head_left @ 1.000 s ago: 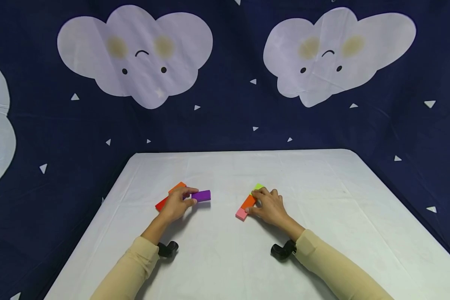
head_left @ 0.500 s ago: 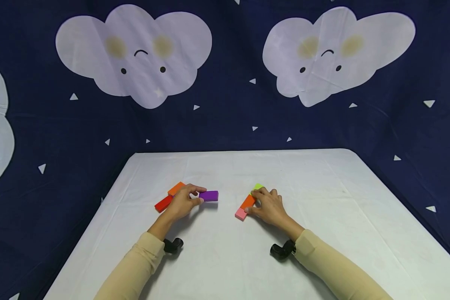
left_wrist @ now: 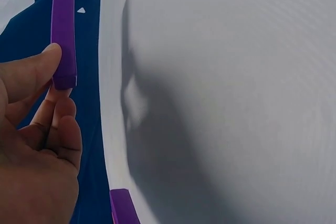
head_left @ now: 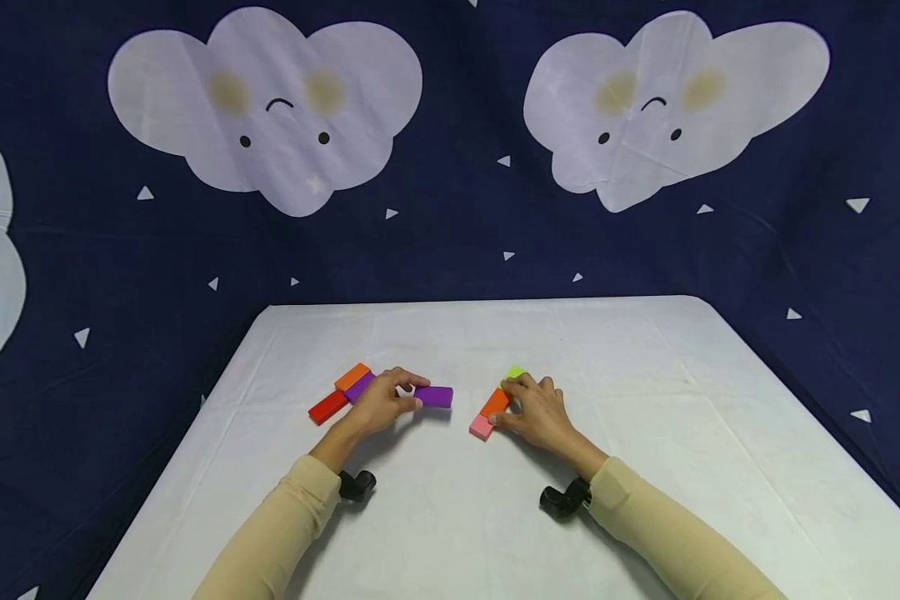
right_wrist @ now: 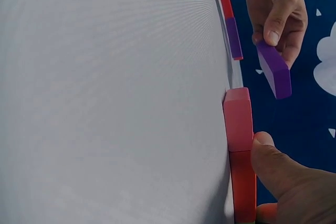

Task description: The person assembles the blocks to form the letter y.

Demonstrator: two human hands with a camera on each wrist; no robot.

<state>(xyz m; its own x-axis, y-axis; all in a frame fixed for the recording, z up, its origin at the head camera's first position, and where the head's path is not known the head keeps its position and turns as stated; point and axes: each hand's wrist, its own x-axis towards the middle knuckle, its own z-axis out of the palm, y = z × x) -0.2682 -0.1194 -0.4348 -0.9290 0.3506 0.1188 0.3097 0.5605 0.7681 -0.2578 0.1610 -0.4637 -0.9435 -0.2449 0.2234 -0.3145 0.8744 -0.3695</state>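
My left hand [head_left: 382,402] pinches a purple block [head_left: 434,397] between thumb and fingers, raised above the white table. In the left wrist view this purple block [left_wrist: 64,38] stands out past the thumb. My right hand [head_left: 542,410] has its thumb and fingertips at the two ends of an orange block [head_left: 496,403] lying on the table. That block sits in a slanting row between a pink block [head_left: 482,427] and a lime green block [head_left: 514,372]. In the right wrist view the thumb touches near where the pink block [right_wrist: 239,121] meets the orange one [right_wrist: 243,184].
Left of my left hand lie a red block [head_left: 327,407], an orange block [head_left: 352,376] and another purple block [head_left: 357,387], touching one another. A white cloth covers the table [head_left: 450,517]. Behind it hangs a dark blue curtain [head_left: 465,233] with cloud prints.
My left hand has moved to the right with the purple block, toward the row by my right hand. The purple block on the table has come into sight. The right hand stays put.
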